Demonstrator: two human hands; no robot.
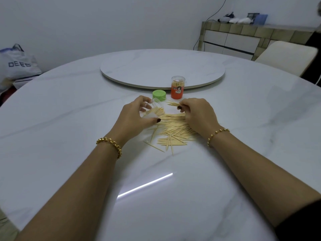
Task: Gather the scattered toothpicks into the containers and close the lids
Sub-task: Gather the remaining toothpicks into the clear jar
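A pile of wooden toothpicks [175,131] lies scattered on the white marble table [69,119]. My left hand [133,117] grips a clear plastic container [153,112], tilted on its side and partly filled with toothpicks. My right hand [198,113] pinches a small bunch of toothpicks [173,103] just to the right of the container's mouth. Behind the hands stands an upright container with an orange label [177,87], full of toothpicks, its clear lid on. A green lid [159,95] sits on the table to its left.
A round turntable [161,66] sits in the table's middle, just behind the orange container. A cream chair [284,56] stands at the far right, a sideboard [243,39] behind it, and a white bag [17,63] at the far left.
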